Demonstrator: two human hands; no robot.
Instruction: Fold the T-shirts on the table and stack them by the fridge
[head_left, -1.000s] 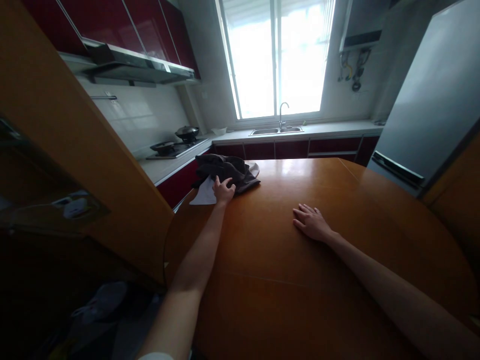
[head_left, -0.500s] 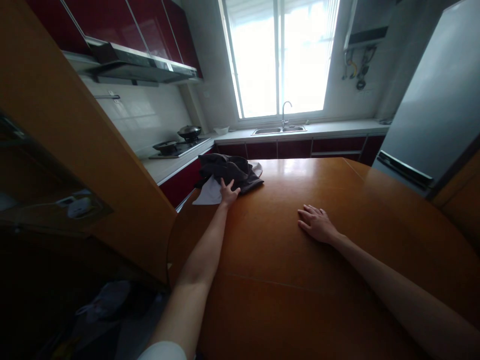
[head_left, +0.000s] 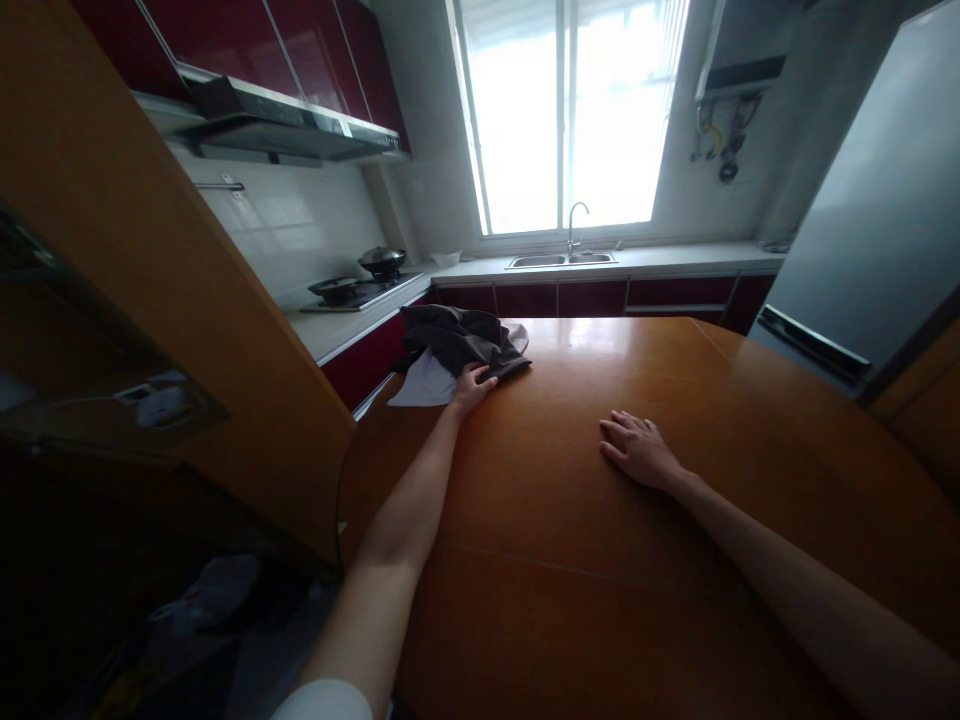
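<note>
A crumpled heap of clothes lies at the far left edge of the brown wooden table (head_left: pixel 540 470). On top is a dark grey garment (head_left: pixel 457 332), with a white cloth (head_left: pixel 424 382) sticking out at the front and a pale piece of cloth (head_left: pixel 517 337) showing behind on the right. My left hand (head_left: pixel 472 390) reaches to the front edge of the heap, its fingers and thumb closed on the dark garment. Bare tabletop is under my right hand (head_left: pixel 639 450), which rests palm down, fingers stretched and holding nothing.
Behind the table runs a white counter (head_left: pixel 652 257) with a sink (head_left: pixel 562 260). A stove with pans (head_left: pixel 382 262) is at the left under a range hood (head_left: pixel 292 135). The fridge (head_left: pixel 855 210) stands right; a wooden cabinet (head_left: pixel 247 420) borders the table's left.
My left hand has shifted slightly right, and its spread fingers have closed on the dark garment. The right hand stays in place on the table. The view has tilted a little.
</note>
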